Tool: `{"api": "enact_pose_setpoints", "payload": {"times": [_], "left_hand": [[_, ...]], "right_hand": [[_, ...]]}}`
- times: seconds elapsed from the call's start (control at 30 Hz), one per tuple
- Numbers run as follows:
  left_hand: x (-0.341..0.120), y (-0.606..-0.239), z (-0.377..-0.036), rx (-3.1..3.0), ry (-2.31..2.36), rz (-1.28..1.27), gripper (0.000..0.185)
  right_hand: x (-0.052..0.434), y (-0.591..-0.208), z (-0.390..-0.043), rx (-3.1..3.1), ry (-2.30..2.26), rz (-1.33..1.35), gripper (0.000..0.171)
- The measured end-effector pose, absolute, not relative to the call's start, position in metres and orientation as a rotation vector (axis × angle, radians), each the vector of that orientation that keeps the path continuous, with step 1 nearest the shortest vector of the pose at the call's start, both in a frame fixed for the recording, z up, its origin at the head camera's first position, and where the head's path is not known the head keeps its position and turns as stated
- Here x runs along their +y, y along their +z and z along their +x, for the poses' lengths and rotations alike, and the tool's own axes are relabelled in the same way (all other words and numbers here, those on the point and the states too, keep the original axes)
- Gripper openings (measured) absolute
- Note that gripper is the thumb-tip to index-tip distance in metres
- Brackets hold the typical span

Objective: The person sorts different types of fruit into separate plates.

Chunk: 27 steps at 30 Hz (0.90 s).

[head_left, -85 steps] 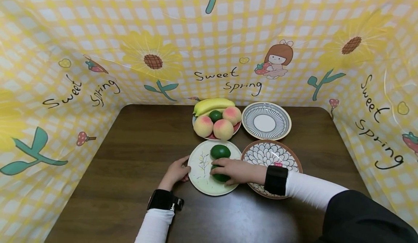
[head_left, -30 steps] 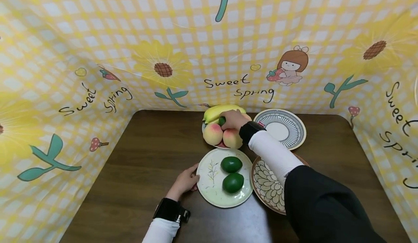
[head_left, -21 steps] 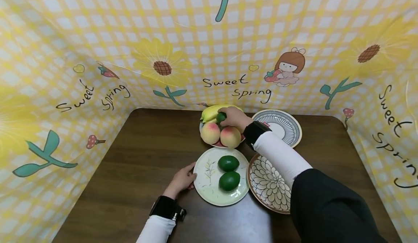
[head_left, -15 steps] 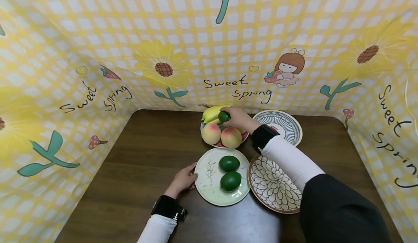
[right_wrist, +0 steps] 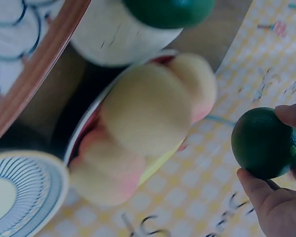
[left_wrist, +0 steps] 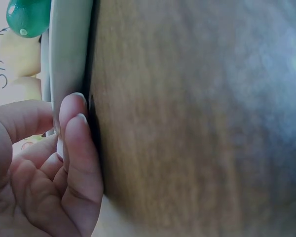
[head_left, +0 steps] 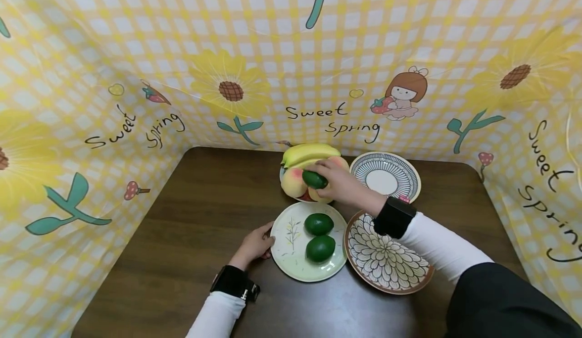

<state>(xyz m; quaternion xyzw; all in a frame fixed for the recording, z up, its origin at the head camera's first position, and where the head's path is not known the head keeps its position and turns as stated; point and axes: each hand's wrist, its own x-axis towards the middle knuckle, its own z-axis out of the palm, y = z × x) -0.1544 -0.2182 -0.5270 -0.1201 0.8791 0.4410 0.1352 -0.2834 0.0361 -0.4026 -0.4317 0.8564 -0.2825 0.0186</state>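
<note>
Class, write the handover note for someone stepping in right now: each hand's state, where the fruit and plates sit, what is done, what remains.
Right hand: grips a green lime, lifted above the fruit plate.
Left hand: fingers pinch the near-left rim of the pale plate.
Done: two limes lie on the pale plate.
Left: the held lime is not yet set down. Peaches and bananas sit on the fruit plate. The striped plate and flower plate hold nothing.

On my worktop (head_left: 182,257), the fruit plate (head_left: 283,176) sits at the back with the striped plate (head_left: 386,176) right of it; before them, two limes (head_left: 319,224) lie on the near plate (head_left: 291,257), the flower plate (head_left: 386,262) beside.
</note>
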Motion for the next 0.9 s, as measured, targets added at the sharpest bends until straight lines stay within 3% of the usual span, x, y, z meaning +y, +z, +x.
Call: {"api": "enact_pose_setpoints", "payload": {"times": [0.43,0.9], "left_hand": [[-0.22,-0.529,-0.152,2.539,1.345,-0.361,0.048],[-0.221,-0.53,-0.155,2.484,1.408,-0.383,0.046]], "right_hand": [[-0.002,-0.454,-0.212,2.453,-0.531,-1.689,0.06],[-0.016,-0.479,-0.212,2.438,-0.303,-1.608,0.061]]}}
